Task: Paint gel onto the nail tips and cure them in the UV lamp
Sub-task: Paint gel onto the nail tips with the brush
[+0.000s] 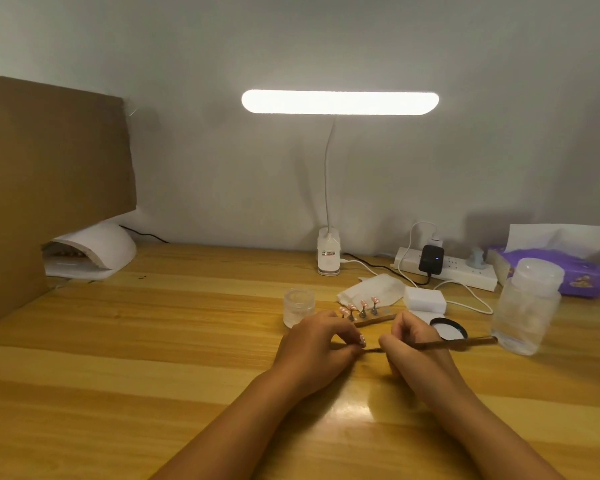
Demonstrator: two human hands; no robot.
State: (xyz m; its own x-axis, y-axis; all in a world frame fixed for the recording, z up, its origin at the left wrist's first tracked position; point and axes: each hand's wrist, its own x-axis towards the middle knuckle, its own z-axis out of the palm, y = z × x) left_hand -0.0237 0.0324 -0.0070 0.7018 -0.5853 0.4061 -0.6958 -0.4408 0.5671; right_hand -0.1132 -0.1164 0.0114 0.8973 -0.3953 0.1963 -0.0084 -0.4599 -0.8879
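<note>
Near the middle of the table (118, 341), the left hand (312, 348) pinches a pink nail tip (362, 339) between thumb and fingertips, while the right hand (413, 344) grips a brown-handled brush (465, 342) like a pen. The brush's fine end points at the nail tip, and its handle runs out toward the right edge. Just behind the hands, a small wooden stand (374, 319) carries four more pink nail tips (361, 306) upright on pegs, with a little clear jar (299, 306) beside it on the left. Toward the far left corner sits the white UV lamp (94, 247), partly tucked under a sheet of cardboard (49, 168). Along the far edge stand a lit desk lamp (340, 102) and a power strip (458, 271). Near the right edge is a large clear bottle (527, 306).
</note>
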